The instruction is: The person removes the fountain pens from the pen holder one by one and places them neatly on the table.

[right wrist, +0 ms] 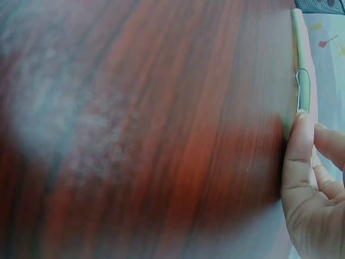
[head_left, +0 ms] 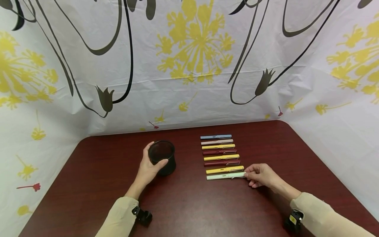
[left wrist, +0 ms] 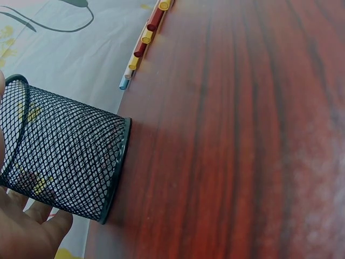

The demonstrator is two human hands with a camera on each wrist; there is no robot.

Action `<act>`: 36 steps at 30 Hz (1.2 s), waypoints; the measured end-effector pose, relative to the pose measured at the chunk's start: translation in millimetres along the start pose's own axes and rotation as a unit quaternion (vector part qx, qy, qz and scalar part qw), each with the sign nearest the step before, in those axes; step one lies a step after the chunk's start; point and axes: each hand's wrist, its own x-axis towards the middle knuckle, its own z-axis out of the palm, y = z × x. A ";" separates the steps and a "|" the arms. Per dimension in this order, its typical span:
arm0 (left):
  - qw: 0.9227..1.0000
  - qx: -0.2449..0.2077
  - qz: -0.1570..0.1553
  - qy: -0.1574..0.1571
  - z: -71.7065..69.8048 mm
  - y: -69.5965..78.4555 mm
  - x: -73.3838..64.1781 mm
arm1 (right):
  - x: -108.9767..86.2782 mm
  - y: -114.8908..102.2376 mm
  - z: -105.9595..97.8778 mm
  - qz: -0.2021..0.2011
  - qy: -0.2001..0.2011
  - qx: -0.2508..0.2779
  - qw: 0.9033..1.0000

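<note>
My left hand (head_left: 149, 167) grips a black mesh pen cup (head_left: 169, 167), thumb on the near side and fingers around the far side. In the left wrist view the mesh cup (left wrist: 67, 151) stands with its base on the table. To the right, my right hand (head_left: 264, 177) pinches the clip end of a pale green pen (head_left: 220, 176) between thumb and fingers. That pen (right wrist: 303, 51) lies at or just above the tabletop; I cannot tell which. Right behind it is a yellow pen (head_left: 222, 170), the nearest of a column of several pens.
Behind them lie a dark red pen (head_left: 220, 163), a yellow pen (head_left: 219, 158), another dark red pen (head_left: 217, 152), a yellow pen (head_left: 216, 146), a pale pink pen (head_left: 215, 142) and a blue pen (head_left: 214, 136). A patterned white cloth (head_left: 189, 98) hangs around the dark brown table (head_left: 189, 207).
</note>
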 end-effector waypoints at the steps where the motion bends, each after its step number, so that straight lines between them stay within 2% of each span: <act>1: 1.000 0.000 0.000 0.000 0.0 -0.2 0.0 | 0.1 0.0 0.1 -0.001 0.000 0.000 1.000; 16: 1.000 0.012 -0.004 0.002 0.1 -0.9 0.9 | 0.9 -0.7 0.9 0.000 0.010 -0.005 1.000; 36: 1.000 0.002 -0.008 -0.003 -0.3 -0.3 0.1 | 2.0 3.2 1.9 -0.004 0.027 -0.015 1.000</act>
